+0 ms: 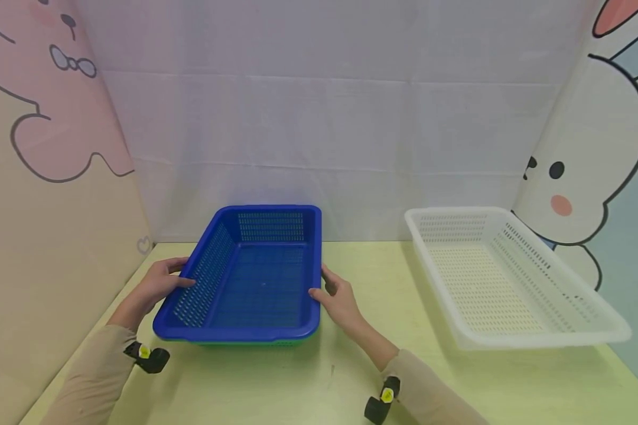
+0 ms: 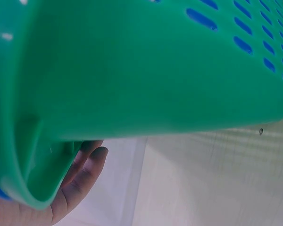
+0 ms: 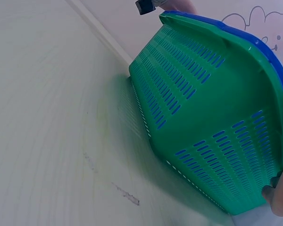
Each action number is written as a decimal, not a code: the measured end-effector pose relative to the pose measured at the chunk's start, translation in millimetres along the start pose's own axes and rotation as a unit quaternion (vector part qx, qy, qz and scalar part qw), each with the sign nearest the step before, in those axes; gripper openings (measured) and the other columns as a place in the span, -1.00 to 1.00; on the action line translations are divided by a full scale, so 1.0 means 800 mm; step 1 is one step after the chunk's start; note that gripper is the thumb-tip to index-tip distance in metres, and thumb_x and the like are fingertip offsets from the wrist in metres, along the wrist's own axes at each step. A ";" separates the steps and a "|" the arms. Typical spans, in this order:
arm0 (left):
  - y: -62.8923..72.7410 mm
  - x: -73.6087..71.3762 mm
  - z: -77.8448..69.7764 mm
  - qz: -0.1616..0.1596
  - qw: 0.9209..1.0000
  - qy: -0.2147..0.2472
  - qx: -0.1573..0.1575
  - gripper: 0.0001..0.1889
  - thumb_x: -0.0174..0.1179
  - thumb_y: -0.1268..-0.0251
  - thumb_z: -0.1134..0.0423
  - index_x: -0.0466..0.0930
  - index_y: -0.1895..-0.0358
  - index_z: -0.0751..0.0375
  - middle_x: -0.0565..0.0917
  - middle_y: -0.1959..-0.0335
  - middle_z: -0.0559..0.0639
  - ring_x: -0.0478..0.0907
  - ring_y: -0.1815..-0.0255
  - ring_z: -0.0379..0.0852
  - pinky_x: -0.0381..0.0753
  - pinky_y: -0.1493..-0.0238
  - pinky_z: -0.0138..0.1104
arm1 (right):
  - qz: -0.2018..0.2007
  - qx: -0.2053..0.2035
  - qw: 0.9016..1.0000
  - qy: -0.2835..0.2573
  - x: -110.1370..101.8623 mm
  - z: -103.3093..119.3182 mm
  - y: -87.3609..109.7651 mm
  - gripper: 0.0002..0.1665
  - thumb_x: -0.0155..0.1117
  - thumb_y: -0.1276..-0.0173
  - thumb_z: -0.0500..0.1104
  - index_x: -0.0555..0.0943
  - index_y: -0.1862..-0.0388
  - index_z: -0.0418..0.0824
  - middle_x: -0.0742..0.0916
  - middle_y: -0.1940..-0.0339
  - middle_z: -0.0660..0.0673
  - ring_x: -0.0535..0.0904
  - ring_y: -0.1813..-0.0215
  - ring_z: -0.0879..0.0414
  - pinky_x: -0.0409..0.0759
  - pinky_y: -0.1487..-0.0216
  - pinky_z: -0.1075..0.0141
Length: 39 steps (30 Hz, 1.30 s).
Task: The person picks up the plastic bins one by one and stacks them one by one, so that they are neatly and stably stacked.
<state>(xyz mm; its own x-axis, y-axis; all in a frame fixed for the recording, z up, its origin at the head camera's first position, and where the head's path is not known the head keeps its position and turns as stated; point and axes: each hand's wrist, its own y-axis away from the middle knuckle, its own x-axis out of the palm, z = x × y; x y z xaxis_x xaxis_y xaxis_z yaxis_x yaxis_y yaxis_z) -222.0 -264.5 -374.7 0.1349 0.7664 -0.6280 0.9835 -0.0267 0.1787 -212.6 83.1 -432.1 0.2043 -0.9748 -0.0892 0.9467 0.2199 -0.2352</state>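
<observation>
Blue basket point(image 1: 260, 288) sits nested in a green basket point(image 3: 217, 110), both hands point(image 1: 158, 284) point(image 1: 341, 301) gripping their sides.

1. Green basket point(image 3: 236, 80): from the head view it's nearly all hidden under the blue basket point(image 1: 260, 289), just a strip at the near edge. Left wrist view crops it too.
2. In both wrist views the blue basket is mostly covered by green, with only rim and slot slivers visible.
3. Left hand point(image 1: 156, 286): some fingers vanish behind the rim; its wrist view chops the palm.
4. Right hand point(image 1: 342, 301): fingertips probably tucked under the rim, hard to say. Right edge crops it in its wrist view.
5. Both sleeves point(image 1: 87, 378) run off the bottom.
6. Dark speck point(image 2: 261, 131): too small to identify.
</observation>
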 end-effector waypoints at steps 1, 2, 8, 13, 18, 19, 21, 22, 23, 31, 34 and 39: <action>0.000 0.000 0.000 0.001 1.000 -0.001 0.000 -0.32 0.12 -0.18 0.38 0.00 -0.29 0.61 0.17 -0.21 0.58 0.42 -0.02 0.40 0.49 0.07 0.06 | -0.001 0.000 1.000 -0.001 0.000 0.000 0.000 -0.28 0.15 -0.20 -0.33 0.17 -0.33 -0.41 0.34 -0.30 -0.34 0.21 -0.32 -0.18 0.16 -0.27 -0.01; 0.000 0.001 0.000 0.001 1.000 0.000 -0.001 -0.32 0.12 -0.18 0.37 -0.01 -0.29 0.61 0.16 -0.21 0.58 0.42 -0.02 0.40 0.49 0.07 0.06 | -0.001 -0.001 1.000 -0.003 -0.001 0.001 0.001 -0.28 0.15 -0.20 -0.33 0.17 -0.33 -0.42 0.34 -0.30 -0.35 0.21 -0.32 -0.18 0.15 -0.27 -0.02; -0.001 0.004 0.001 0.006 1.000 0.008 0.001 -0.32 0.10 -0.20 0.38 -0.02 -0.29 0.61 0.15 -0.23 0.57 0.38 -0.06 0.41 0.47 0.04 0.07 | 0.001 -0.004 1.000 -0.002 -0.004 -0.001 0.003 -0.28 0.15 -0.21 -0.32 0.16 -0.33 -0.42 0.35 -0.29 -0.34 0.23 -0.32 -0.17 0.17 -0.25 -0.03; -0.002 0.007 0.001 0.009 1.000 0.012 0.002 -0.32 0.09 -0.21 0.37 -0.02 -0.30 0.61 0.16 -0.23 0.56 0.37 -0.07 0.41 0.45 0.03 0.08 | 0.002 -0.004 1.000 -0.003 -0.007 -0.002 0.003 -0.29 0.15 -0.21 -0.32 0.17 -0.33 -0.39 0.35 -0.30 -0.32 0.23 -0.32 -0.15 0.19 -0.26 0.00; -0.002 0.008 0.000 0.011 1.000 0.015 0.002 -0.32 0.10 -0.21 0.36 -0.02 -0.30 0.60 0.16 -0.23 0.56 0.38 -0.07 0.40 0.46 0.03 0.07 | 0.001 -0.009 1.000 -0.003 -0.009 -0.003 0.003 -0.29 0.14 -0.22 -0.33 0.17 -0.33 -0.40 0.34 -0.30 -0.33 0.22 -0.33 -0.15 0.19 -0.27 0.05; -0.002 0.009 0.000 0.010 1.000 0.016 0.003 -0.32 0.10 -0.21 0.37 -0.02 -0.30 0.60 0.17 -0.23 0.56 0.39 -0.07 0.39 0.46 0.03 0.07 | 0.000 -0.010 1.000 -0.002 -0.009 -0.002 0.003 -0.29 0.14 -0.22 -0.33 0.16 -0.33 -0.41 0.33 -0.31 -0.33 0.21 -0.33 -0.16 0.18 -0.27 0.05; -0.002 0.010 -0.001 0.009 1.000 0.016 0.006 -0.32 0.10 -0.20 0.37 -0.02 -0.30 0.60 0.19 -0.22 0.55 0.40 -0.05 0.38 0.48 0.04 0.05 | -0.001 -0.008 1.000 0.000 -0.010 -0.003 0.004 -0.30 0.14 -0.22 -0.32 0.16 -0.33 -0.41 0.32 -0.31 -0.34 0.21 -0.33 -0.17 0.18 -0.27 0.05; -0.002 0.011 -0.002 0.008 1.000 0.017 0.007 -0.33 0.10 -0.20 0.38 -0.01 -0.30 0.59 0.20 -0.21 0.55 0.41 -0.04 0.38 0.48 0.04 0.04 | -0.003 -0.004 1.000 0.002 -0.011 -0.003 0.004 -0.29 0.14 -0.22 -0.31 0.17 -0.33 -0.39 0.32 -0.31 -0.32 0.21 -0.33 -0.16 0.18 -0.27 0.05; -0.002 0.012 -0.002 0.008 1.000 0.017 0.008 -0.33 0.10 -0.20 0.38 -0.01 -0.30 0.59 0.20 -0.21 0.55 0.42 -0.04 0.37 0.49 0.05 0.04 | -0.004 -0.005 1.000 0.003 -0.012 -0.003 0.004 -0.30 0.14 -0.22 -0.30 0.17 -0.33 -0.40 0.31 -0.31 -0.33 0.20 -0.33 -0.17 0.17 -0.27 0.04; -0.004 0.015 -0.007 0.013 0.999 0.025 0.015 -0.29 0.13 -0.16 0.36 0.00 -0.31 0.56 0.21 -0.23 0.52 0.39 -0.07 0.36 0.47 0.02 0.04 | -0.018 -0.003 1.000 0.002 -0.018 -0.006 0.007 -0.30 0.15 -0.22 -0.30 0.18 -0.32 -0.41 0.32 -0.31 -0.34 0.21 -0.32 -0.18 0.17 -0.28 0.05; -0.005 0.016 -0.008 0.015 0.999 0.027 0.019 -0.29 0.14 -0.16 0.36 0.00 -0.32 0.55 0.22 -0.23 0.51 0.40 -0.07 0.36 0.47 0.01 0.03 | -0.022 -0.001 1.000 0.005 -0.019 -0.007 0.008 -0.29 0.15 -0.22 -0.29 0.18 -0.32 -0.41 0.33 -0.30 -0.34 0.22 -0.31 -0.18 0.18 -0.27 0.05; -0.006 0.018 -0.009 0.015 0.999 0.025 0.022 -0.28 0.15 -0.16 0.35 -0.01 -0.32 0.56 0.23 -0.22 0.52 0.40 -0.08 0.36 0.47 0.01 0.03 | -0.028 0.000 1.000 0.004 -0.022 -0.007 0.010 -0.30 0.16 -0.21 -0.29 0.19 -0.32 -0.40 0.33 -0.30 -0.34 0.23 -0.31 -0.19 0.19 -0.27 0.05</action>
<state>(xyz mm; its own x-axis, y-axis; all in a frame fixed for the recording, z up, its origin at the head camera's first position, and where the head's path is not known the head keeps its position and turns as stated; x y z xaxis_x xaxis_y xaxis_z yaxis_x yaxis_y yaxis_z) -225.4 -248.9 -378.8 0.1602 0.7961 -0.5836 0.9836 -0.0787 0.1625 -210.2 102.3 -437.9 0.1483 -0.9854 -0.0834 0.9565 0.1644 -0.2410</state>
